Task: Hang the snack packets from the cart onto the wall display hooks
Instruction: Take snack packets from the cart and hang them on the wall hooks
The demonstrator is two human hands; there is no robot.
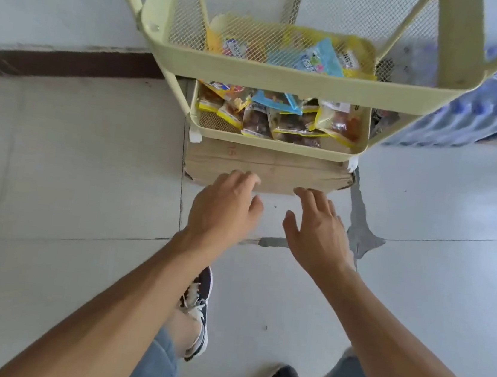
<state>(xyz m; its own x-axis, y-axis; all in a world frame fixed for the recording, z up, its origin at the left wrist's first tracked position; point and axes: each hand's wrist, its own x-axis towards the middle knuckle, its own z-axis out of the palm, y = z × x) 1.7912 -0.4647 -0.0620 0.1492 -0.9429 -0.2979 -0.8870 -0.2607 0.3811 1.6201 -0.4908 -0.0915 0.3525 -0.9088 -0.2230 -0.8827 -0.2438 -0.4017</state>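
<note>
At nine o'clock we see a dark strip [68, 61] along the floor edge. Our left hand [226, 207] reaches out with loose fingers, holding nothing. Just past its fingertips, at twelve o'clock, a brown cardboard box [268, 169] sits under the yellow cart [285, 80]. The snack packets [281, 117] lie in the cart's lower tray, behind the big top rim. Our right hand [317, 228] is open too, near the box. At two o'clock stand wrapped water bottles [475, 119].

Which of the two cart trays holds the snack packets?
The lower tray of the cart holds the snack packets. The upper tray is bare mesh; packets only show through it.
</note>
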